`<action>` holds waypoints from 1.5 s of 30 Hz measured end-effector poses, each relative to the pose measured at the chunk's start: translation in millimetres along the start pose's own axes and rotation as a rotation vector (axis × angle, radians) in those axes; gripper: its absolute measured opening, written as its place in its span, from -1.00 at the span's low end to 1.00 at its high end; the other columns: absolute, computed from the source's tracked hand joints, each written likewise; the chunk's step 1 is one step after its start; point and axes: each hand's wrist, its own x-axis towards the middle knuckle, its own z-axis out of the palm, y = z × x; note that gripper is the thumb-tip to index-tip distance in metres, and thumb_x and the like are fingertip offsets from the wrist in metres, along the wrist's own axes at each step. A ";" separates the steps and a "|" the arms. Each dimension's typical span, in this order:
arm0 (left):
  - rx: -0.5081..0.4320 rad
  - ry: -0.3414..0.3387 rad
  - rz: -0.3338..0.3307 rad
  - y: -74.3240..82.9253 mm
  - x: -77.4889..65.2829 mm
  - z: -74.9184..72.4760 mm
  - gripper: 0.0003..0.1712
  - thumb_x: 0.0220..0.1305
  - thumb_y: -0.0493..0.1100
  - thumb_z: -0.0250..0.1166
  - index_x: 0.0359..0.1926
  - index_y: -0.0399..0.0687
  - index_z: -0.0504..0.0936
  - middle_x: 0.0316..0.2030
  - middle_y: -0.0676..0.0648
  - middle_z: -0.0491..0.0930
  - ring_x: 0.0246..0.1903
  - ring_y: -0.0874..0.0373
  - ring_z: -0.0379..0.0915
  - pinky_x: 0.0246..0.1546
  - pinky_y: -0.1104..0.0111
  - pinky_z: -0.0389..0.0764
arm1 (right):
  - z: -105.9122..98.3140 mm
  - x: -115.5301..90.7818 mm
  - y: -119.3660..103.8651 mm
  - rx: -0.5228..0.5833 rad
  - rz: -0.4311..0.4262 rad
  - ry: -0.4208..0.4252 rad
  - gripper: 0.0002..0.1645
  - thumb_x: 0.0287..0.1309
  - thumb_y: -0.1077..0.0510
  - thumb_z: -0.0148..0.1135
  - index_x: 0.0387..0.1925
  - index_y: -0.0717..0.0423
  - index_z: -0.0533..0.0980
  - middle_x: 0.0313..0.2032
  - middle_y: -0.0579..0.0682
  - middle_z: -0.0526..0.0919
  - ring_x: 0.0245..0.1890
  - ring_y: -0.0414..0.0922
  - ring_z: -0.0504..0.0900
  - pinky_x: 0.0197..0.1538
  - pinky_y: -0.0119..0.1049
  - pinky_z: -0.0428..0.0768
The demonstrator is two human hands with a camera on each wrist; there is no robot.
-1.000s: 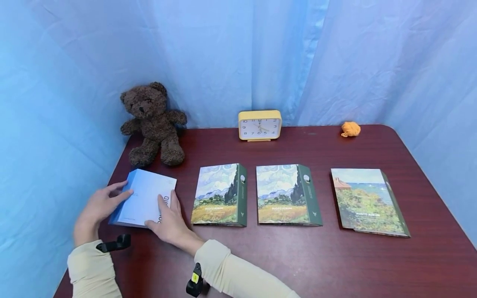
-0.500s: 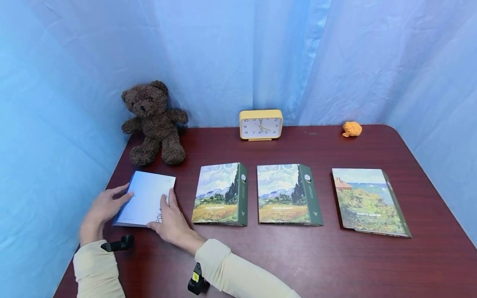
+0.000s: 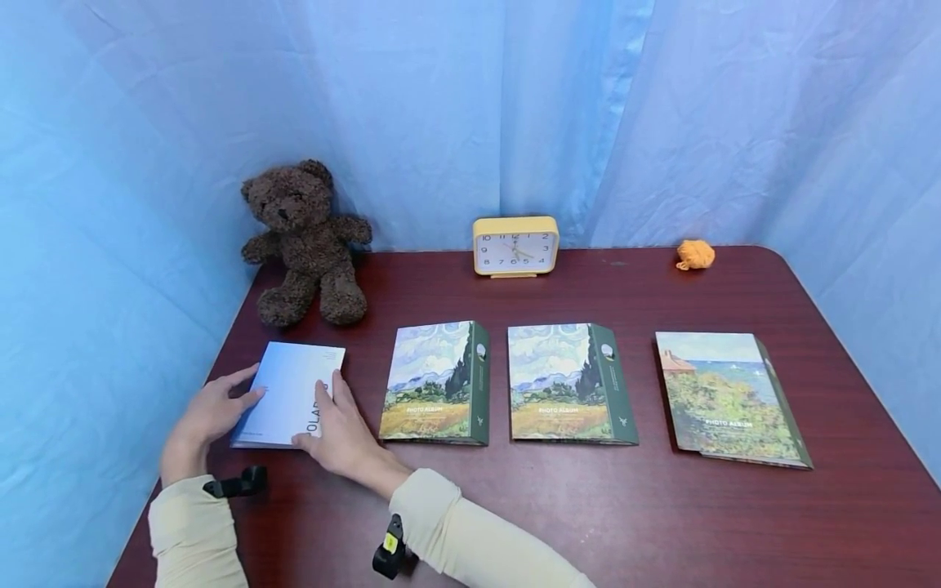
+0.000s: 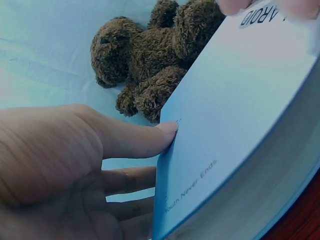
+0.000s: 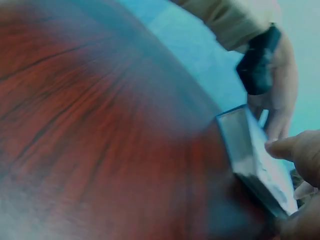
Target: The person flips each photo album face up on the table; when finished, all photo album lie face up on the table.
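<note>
A white-and-blue photo album (image 3: 290,392), with dark lettering partly covered by fingers, lies at the left of the table between both hands. My left hand (image 3: 209,416) holds its left side. In the left wrist view the thumb (image 4: 150,140) lies on the cover's edge and the other fingers are behind the spine. My right hand (image 3: 341,433) holds the lower right side, thumb and forefinger on the cover, another fingertip by the right edge. In the right wrist view the album (image 5: 250,145) shows its thick page side; what lies under my right palm is hidden.
Two matching landscape photo albums (image 3: 426,384) (image 3: 562,384) lie to the right, and a seaside-picture album (image 3: 724,396) lies farther right. Behind are a brown teddy bear (image 3: 305,237), a yellow clock (image 3: 516,247) and an orange yarn ball (image 3: 694,255). Blue curtains surround the table (image 3: 588,514).
The white-and-blue album has turned slightly and its left side has shifted right, so its blue spine no longer shows in the head view. My left hand has moved a little right with it.
</note>
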 end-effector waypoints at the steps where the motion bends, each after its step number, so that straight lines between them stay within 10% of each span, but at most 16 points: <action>1: 0.010 0.004 0.004 1.3 -0.7 0.0 -0.24 0.35 0.07 0.03 0.40 -0.21 -0.01 0.29 -0.52 -0.06 0.23 -0.50 -0.14 0.08 -0.30 0.08 | -3.9 0.3 0.4 0.012 -0.002 0.009 -0.07 0.12 -0.15 0.20 0.38 0.15 0.07 0.40 0.17 -0.09 0.39 -0.06 -0.05 0.28 -0.37 0.20; 13: -0.076 0.430 0.235 54.1 -5.3 13.7 -0.38 0.35 -0.08 0.04 0.36 -0.21 0.15 0.19 -0.37 0.25 0.14 -0.28 0.21 0.05 -0.08 0.33 | -77.3 0.8 14.6 0.176 0.027 0.238 -0.22 0.10 0.05 0.22 0.35 -0.05 0.16 0.41 -0.03 -0.06 0.37 -0.06 0.01 0.29 -0.05 0.17; 22: -0.213 0.215 0.394 92.2 -0.9 46.9 -0.31 0.32 0.01 0.11 0.36 -0.16 0.14 0.19 -0.31 0.28 0.13 -0.20 0.28 0.07 -0.01 0.38 | -119.9 -16.1 64.0 0.110 0.074 0.395 -0.21 0.08 0.09 0.20 0.35 0.01 0.15 0.40 0.01 -0.05 0.38 -0.05 -0.08 0.30 -0.03 0.15; 30: -0.177 0.021 0.372 115.7 7.6 89.3 -0.14 0.25 -0.03 0.20 0.41 -0.24 -0.03 0.17 -0.30 0.32 0.08 -0.15 0.36 0.02 0.04 0.43 | -119.7 -44.5 98.3 0.207 0.279 0.305 0.06 0.10 0.02 0.16 0.44 0.09 -0.25 0.43 0.08 -0.27 0.40 0.09 -0.24 0.33 0.06 0.01; 45: -0.072 0.018 0.363 138.6 10.8 113.8 -0.18 0.14 -0.05 0.31 0.32 -0.33 0.20 0.03 -0.25 0.39 -0.08 -0.03 0.45 -0.09 0.15 0.45 | -120.1 -58.8 112.0 0.331 0.377 0.297 -0.11 0.15 0.03 0.08 0.44 -0.03 -0.09 0.42 0.02 -0.10 0.38 0.05 -0.04 0.30 0.10 0.07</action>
